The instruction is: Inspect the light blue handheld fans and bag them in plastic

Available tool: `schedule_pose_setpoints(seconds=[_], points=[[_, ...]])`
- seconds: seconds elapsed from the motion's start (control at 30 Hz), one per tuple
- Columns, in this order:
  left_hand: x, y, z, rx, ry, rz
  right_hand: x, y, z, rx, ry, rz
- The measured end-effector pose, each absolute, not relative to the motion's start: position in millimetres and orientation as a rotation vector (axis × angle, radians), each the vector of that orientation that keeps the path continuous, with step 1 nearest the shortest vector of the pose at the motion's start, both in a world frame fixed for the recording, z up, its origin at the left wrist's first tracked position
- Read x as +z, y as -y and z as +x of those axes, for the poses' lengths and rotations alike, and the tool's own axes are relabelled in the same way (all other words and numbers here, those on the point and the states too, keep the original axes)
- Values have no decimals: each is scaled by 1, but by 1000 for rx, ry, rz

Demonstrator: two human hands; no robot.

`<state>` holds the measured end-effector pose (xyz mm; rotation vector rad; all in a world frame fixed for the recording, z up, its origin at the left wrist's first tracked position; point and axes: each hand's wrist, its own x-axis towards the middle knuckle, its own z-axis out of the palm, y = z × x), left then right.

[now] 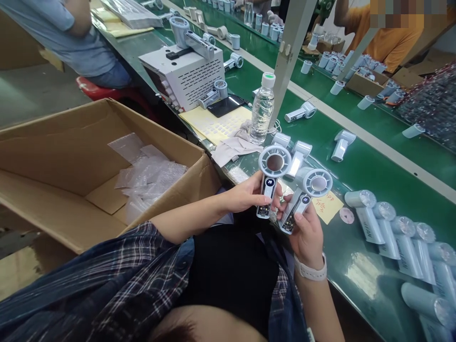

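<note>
Two light-blue handheld fans with round ringed heads are held up side by side over the table's near edge. My left hand is closed around the handle of the left handheld fan, thumb on its front. My right hand grips the right handheld fan, its thumb also on the handle. Both small round displays are lit and seem to read 20. Just behind them, another fan lies on the table, close to the held heads. A yellow note with red handwriting is partly behind my right hand.
An open cardboard box with clear plastic bags stands at left. A water bottle, a cloth and a white vented device are beyond. Several fans line the right. Co-workers sit across the green belt and at upper left.
</note>
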<state>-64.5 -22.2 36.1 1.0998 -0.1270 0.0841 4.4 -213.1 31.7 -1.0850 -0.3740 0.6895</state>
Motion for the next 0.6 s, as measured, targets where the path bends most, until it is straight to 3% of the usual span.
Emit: schedule_pose_setpoints(seconds=[0.6], points=[[20, 17, -56, 168, -55, 1143, 27, 207, 3, 559, 365, -1144]])
